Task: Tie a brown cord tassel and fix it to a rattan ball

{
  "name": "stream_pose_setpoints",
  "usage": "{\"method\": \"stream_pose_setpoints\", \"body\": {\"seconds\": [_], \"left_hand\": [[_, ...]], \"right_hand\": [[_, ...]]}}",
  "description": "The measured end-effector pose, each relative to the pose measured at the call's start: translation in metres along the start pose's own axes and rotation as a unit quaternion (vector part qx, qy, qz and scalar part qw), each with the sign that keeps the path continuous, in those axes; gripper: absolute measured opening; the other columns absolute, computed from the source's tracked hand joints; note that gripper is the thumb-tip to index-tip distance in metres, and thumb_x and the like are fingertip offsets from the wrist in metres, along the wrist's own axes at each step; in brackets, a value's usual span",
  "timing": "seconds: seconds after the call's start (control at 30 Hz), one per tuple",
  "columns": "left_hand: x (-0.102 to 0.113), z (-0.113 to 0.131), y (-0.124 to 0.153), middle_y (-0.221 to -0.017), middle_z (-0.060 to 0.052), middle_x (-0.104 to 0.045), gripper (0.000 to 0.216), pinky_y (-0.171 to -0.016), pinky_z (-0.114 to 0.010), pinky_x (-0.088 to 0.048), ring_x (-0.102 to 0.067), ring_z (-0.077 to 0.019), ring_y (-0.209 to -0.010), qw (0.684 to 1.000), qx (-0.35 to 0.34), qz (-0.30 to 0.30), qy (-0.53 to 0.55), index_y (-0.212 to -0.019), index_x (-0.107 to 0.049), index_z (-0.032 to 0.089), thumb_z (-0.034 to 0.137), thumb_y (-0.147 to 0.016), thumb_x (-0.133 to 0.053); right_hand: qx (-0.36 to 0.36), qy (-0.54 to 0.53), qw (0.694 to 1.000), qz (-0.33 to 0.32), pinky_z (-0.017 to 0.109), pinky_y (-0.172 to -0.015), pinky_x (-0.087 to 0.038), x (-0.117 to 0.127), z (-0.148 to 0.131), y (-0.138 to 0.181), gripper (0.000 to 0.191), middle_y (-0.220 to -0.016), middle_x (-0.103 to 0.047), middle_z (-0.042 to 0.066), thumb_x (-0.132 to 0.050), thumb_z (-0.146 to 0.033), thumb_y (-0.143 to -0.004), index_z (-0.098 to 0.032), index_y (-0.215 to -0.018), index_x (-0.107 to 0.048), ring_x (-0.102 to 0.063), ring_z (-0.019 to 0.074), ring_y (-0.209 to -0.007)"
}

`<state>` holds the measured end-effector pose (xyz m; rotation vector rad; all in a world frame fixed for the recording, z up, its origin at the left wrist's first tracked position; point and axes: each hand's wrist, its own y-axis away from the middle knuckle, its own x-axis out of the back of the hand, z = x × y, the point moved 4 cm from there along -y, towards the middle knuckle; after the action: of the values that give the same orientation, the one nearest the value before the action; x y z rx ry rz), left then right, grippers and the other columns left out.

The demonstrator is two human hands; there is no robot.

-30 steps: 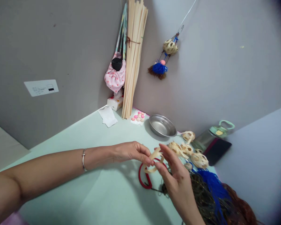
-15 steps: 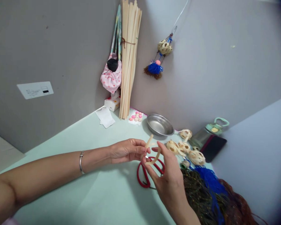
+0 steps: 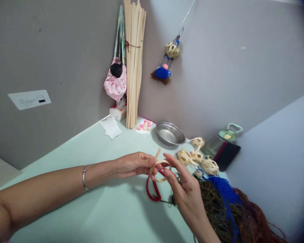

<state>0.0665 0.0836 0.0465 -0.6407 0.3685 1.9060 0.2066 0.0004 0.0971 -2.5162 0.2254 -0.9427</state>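
- Pale green table (image 3: 98,209) set into a grey-walled corner; at the far corner, a tied bundle of flat strips (image 3: 133,67) leaning upright, with a steel bowl (image 3: 169,134) just beside.
- Along the right edge: small woven balls (image 3: 209,166), a heap of blue and brown tassel thread (image 3: 225,194), a dark phone (image 3: 226,155).
- Toward the right edge, held clear of the surface: a pale strip (image 3: 160,162) bent into a loop, directly over red scissors (image 3: 151,192).
- Left hand (image 3: 134,164): thumb and forefinger pinched on the loop's crossing, free end poking upward.
- Right hand (image 3: 186,194): fingertips closed lightly on the loop's far side, other fingers spread.
- Probably best handled by keeping the left pinch firm at the crossing and easing the curve round with the right fingertips, not forcing, to avoid a kink or crack.
- Worth holding the loop above the thread, to dodge a snag.
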Motion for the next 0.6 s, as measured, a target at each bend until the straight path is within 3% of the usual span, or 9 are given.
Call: {"method": "stream_pose_setpoints", "body": {"seconds": [0.1,0.17,0.27,0.43,0.6], "left_hand": [[-0.0029,-0.0018,0.0005,-0.082,-0.004,-0.069,0.038,-0.085,-0.031,-0.047,-0.064,-0.0119,-0.072,0.999,0.014,-0.024,-0.045,-0.100,-0.074,0.013,0.047,-0.085,-0.069],[-0.0048,-0.0023,0.0005,-0.087,-0.006,-0.071,0.038,-0.085,-0.032,-0.048,-0.064,-0.0125,-0.071,0.996,0.019,-0.045,-0.069,-0.103,-0.073,0.014,0.047,-0.086,-0.067],[-0.0062,-0.0024,0.0007,-0.089,-0.007,-0.072,0.039,-0.086,-0.034,-0.049,-0.065,-0.0137,-0.071,0.993,0.021,-0.073,-0.086,-0.105,-0.073,0.015,0.048,-0.088,-0.064],[-0.0072,-0.0010,0.0028,-0.088,-0.008,-0.074,0.039,-0.090,-0.036,-0.049,-0.067,-0.0156,-0.074,0.991,0.031,-0.093,-0.090,-0.106,-0.073,0.016,0.049,-0.090,-0.061],[-0.0078,0.0031,0.0042,-0.078,-0.004,-0.072,0.030,-0.090,-0.035,-0.049,-0.067,-0.0156,-0.073,0.988,0.034,-0.090,-0.120,-0.099,-0.074,0.017,0.043,-0.088,-0.066]], "right_hand": [[-0.010,-0.006,0.999,0.038,0.034,-0.076,-0.054,0.0057,-0.0021,-0.0023,0.017,-0.092,-0.073,0.006,-0.059,-0.029,-0.094,-0.024,-0.101,-0.074,-0.067,0.0213,-0.084],[0.002,0.001,0.999,0.046,0.033,-0.071,-0.053,0.0073,-0.0027,-0.0034,0.016,-0.084,-0.071,0.005,-0.060,-0.028,-0.094,-0.023,-0.097,-0.075,-0.065,0.0197,-0.076],[0.028,0.019,0.999,0.042,0.033,-0.070,-0.053,0.0079,-0.0021,-0.0031,0.016,-0.083,-0.071,0.005,-0.060,-0.026,-0.093,-0.023,-0.098,-0.075,-0.065,0.0201,-0.077],[0.077,0.058,0.993,0.070,0.040,-0.088,-0.051,0.0106,-0.0052,0.0005,0.024,-0.092,-0.073,0.006,-0.056,-0.019,-0.094,-0.027,-0.105,-0.076,-0.067,0.0232,-0.094],[0.061,-0.019,0.998,-0.002,0.029,-0.066,-0.051,0.0078,-0.0095,-0.0019,0.028,-0.091,-0.069,0.006,-0.055,-0.019,-0.095,-0.029,-0.112,-0.074,-0.065,0.0181,-0.079]]}}
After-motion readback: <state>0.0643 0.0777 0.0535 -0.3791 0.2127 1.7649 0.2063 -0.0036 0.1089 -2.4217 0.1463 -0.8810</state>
